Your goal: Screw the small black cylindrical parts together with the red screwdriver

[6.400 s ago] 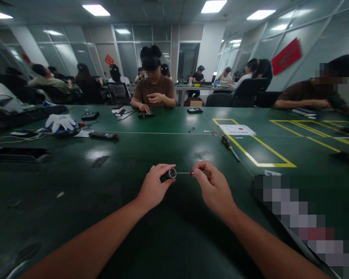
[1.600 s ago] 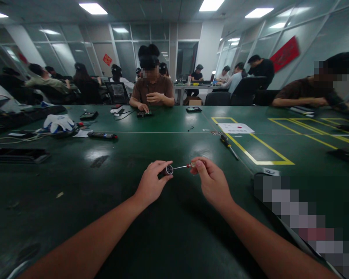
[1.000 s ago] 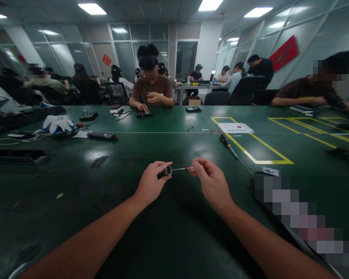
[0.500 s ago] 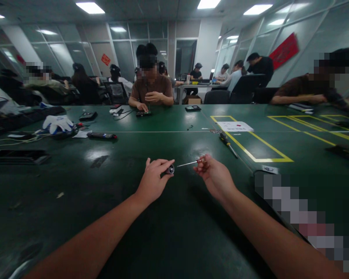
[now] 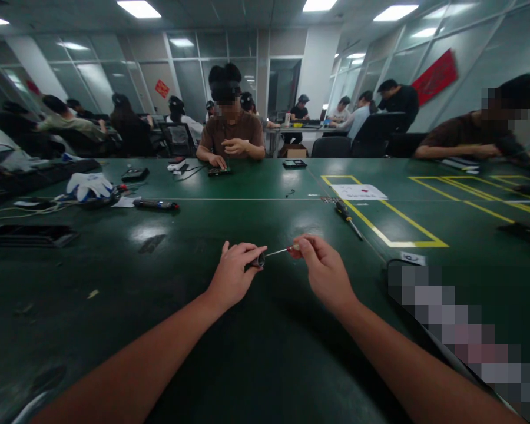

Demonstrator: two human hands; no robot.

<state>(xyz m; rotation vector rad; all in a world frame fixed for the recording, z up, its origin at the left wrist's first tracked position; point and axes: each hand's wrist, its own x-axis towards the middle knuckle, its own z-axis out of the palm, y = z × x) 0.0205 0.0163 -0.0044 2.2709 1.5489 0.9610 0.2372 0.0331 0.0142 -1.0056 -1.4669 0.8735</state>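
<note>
My left hand (image 5: 233, 275) is closed around a small dark cylindrical part (image 5: 260, 259) with a silvery round end, held just above the green table (image 5: 203, 224). My right hand (image 5: 322, 270) pinches the handle of a thin small screwdriver (image 5: 278, 252), most of the handle hidden by my fingers. The metal shaft points left and its tip meets the open end of the cylinder. Both hands hover near the table's middle, close together.
A yellow-handled screwdriver (image 5: 348, 218) lies by yellow floor-tape lines (image 5: 393, 227) and a white sheet (image 5: 358, 192). White gloves (image 5: 88, 185), a dark pen-like tool (image 5: 156, 205) and a black tray (image 5: 26, 235) lie at left. A person (image 5: 232, 132) sits opposite; others work around.
My right hand drew the small screwdriver back from the cylinder and tilted it up, then brought its tip back to the cylinder's end. My left hand stayed nearly still.
</note>
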